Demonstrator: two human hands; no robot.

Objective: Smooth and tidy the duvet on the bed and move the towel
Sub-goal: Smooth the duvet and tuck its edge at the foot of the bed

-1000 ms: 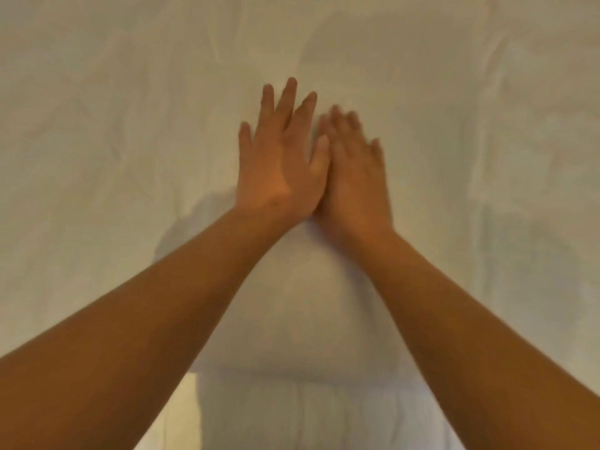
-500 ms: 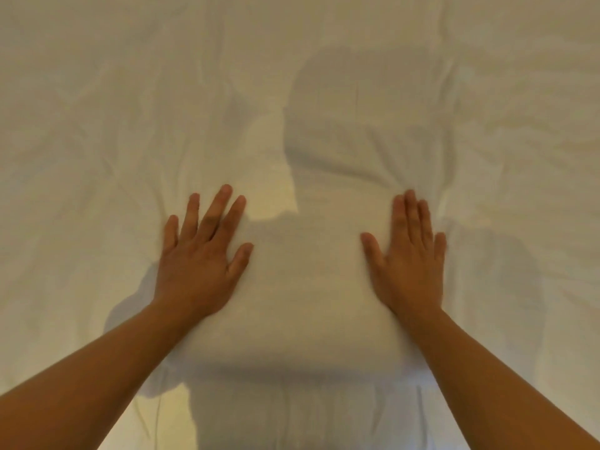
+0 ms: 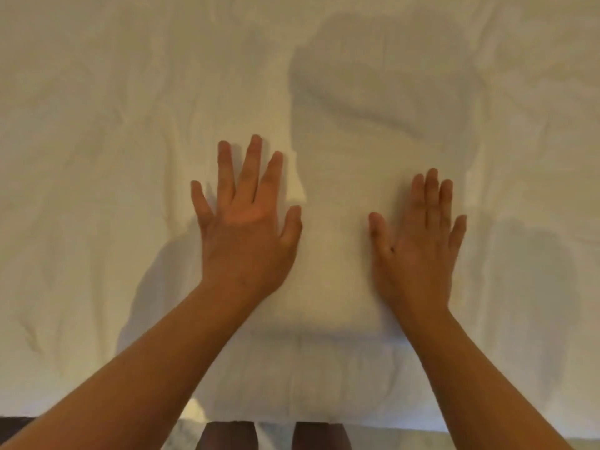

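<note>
The white duvet (image 3: 97,157) fills nearly everything I see, spread across the bed and creased all over, with a deeper fold up ahead to the right. My left hand (image 3: 246,228) lies flat on it, palm down, fingers straight and fanned apart, gripping nothing. My right hand (image 3: 418,248) lies flat just the same, fingers closer together, well apart from the left. My own shadow darkens the cloth between and beyond them. I cannot make out the towel anywhere. The duvet's near edge is cut off at the bottom.
</note>
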